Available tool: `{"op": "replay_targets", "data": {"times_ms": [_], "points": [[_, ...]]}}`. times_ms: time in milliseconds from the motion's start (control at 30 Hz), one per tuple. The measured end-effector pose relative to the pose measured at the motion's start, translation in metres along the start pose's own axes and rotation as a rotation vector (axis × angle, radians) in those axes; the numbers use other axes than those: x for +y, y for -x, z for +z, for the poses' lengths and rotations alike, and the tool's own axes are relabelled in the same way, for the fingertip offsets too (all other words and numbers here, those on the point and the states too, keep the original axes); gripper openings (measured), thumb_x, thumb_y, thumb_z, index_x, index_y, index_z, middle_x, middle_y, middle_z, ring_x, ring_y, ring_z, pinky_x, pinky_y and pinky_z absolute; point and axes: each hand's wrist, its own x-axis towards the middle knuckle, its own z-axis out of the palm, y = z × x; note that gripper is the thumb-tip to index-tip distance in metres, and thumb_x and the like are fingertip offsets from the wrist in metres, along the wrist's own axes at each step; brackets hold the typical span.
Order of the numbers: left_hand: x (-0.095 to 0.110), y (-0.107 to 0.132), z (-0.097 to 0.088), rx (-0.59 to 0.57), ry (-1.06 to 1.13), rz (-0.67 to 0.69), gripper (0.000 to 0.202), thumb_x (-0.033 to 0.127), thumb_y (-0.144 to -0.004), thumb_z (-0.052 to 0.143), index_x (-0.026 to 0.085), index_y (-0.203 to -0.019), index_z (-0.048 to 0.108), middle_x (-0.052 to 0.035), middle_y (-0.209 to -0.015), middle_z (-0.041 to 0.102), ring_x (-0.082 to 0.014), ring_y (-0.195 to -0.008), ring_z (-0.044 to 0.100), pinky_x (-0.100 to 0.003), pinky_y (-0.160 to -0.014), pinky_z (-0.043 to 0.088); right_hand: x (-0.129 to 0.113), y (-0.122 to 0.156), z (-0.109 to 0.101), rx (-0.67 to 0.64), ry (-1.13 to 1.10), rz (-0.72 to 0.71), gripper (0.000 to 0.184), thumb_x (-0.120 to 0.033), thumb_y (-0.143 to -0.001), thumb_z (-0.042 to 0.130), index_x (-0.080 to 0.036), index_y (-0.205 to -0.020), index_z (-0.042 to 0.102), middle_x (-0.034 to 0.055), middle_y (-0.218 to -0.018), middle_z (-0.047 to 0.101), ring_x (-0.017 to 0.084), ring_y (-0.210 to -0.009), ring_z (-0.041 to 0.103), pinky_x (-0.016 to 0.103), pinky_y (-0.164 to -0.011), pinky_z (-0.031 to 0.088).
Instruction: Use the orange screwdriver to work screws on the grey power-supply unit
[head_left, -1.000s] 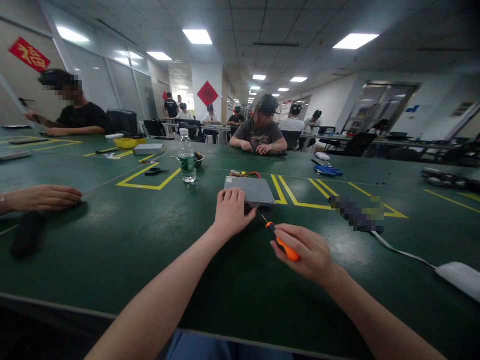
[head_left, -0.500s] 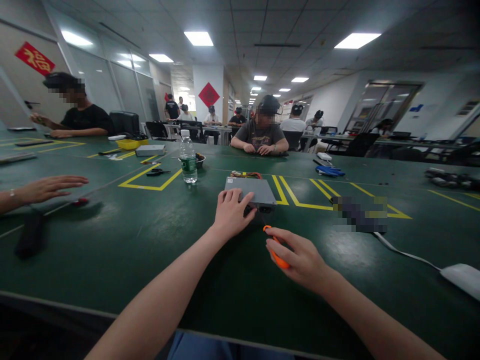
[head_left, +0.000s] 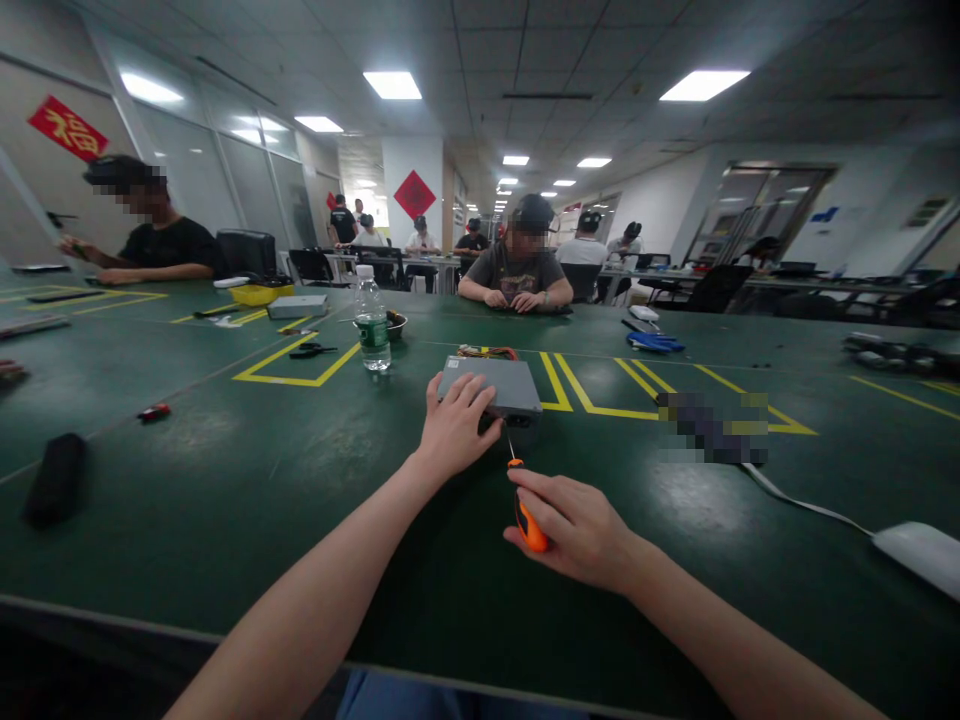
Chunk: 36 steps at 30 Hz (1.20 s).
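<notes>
Item 1: flat rectangular grey metal box (head_left: 506,381), centre of the frame, flat on the table; pale label at its far left corner. Its long axis appears to run left to right, though foreshortening makes this uncertain. Near face turned to the wearer, dark socket-like openings in it. Bundle of thin multicoloured wires (head_left: 489,352) at the far edge.

Item 2: screwdriver with orange-and-black handle (head_left: 534,530) and slim metal shaft, just below the box in the frame. Long axis slants from lower right to upper left, tip end directed at the near face; whether tip and face touch cannot be told.

Item 3: left hand (head_left: 454,425), the nearer to the box, grasping its left near part: fingers spread over the top, thumb low by the near face. Forearm rises from the bottom left.

Item 4: right hand (head_left: 577,515), closed around the screwdriver handle, fingers wrapped from the right; the box lies ahead and to its upper left. Forearm enters from the lower right corner.

Surroundings: dark green table (head_left: 300,540) with yellow tape lines; clear plastic bottle with green label (head_left: 373,325), standing upright, left of centre.
</notes>
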Motion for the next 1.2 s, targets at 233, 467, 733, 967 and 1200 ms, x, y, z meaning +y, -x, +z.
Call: {"op": "replay_targets", "data": {"times_ms": [233,467,733,967,1200], "points": [[0.0015,0.0015,0.0015,-0.002,0.044,-0.013,0.037,0.036,-0.082,0.049,0.022,-0.116,0.051,-0.0065,-0.127,0.052,-0.0235,-0.119,0.043,-0.042,-0.098,0.030,-0.0053,-0.0030,-0.0009,-0.127,-0.054,-0.027,0.030,-0.029,-0.086,0.048,-0.012,-0.110,0.050,0.0203,-0.112,0.058,0.019,-0.084,0.063,0.029,-0.068,0.052],[0.0031,0.0021,0.0003,0.005,0.053,-0.023,0.035,0.034,-0.083,0.047,0.023,-0.116,0.051,-0.0061,-0.125,0.053,-0.0232,-0.118,0.044,-0.042,-0.096,0.030,-0.0041,-0.0053,0.0011,0.050,-0.023,-0.014,0.016,-0.026,-0.082,0.057,-0.014,-0.091,0.051,0.0170,-0.103,0.064,0.016,-0.075,0.062,0.026,-0.060,0.049],[0.0043,0.0013,-0.0001,0.004,0.038,-0.030,0.036,0.034,-0.083,0.048,0.023,-0.117,0.051,-0.0057,-0.126,0.053,-0.0232,-0.117,0.044,-0.041,-0.096,0.031,-0.0089,-0.0088,-0.0054,-0.089,-0.006,-0.011,0.028,-0.026,-0.087,0.047,-0.018,-0.114,0.050,0.0162,-0.111,0.058,0.018,-0.092,0.061,0.027,-0.069,0.051],[0.0049,0.0025,-0.0006,0.002,0.036,-0.034,0.034,0.034,-0.084,0.046,0.022,-0.116,0.051,-0.0061,-0.126,0.053,-0.0233,-0.117,0.043,-0.042,-0.097,0.030,-0.0042,-0.0054,0.0029,0.026,-0.015,-0.060,0.017,-0.025,-0.082,0.059,-0.013,-0.090,0.052,0.0149,-0.099,0.064,0.014,-0.073,0.061,0.026,-0.064,0.050],[0.0045,0.0023,-0.0001,0.012,0.033,-0.030,0.034,0.034,-0.083,0.047,0.023,-0.116,0.051,-0.0058,-0.125,0.053,-0.0232,-0.117,0.044,-0.041,-0.096,0.031,-0.0086,-0.0077,-0.0031,-0.128,-0.008,-0.052,0.028,-0.021,-0.087,0.046,-0.017,-0.114,0.051,0.0174,-0.110,0.059,0.018,-0.086,0.062,0.029,-0.070,0.051]]}}
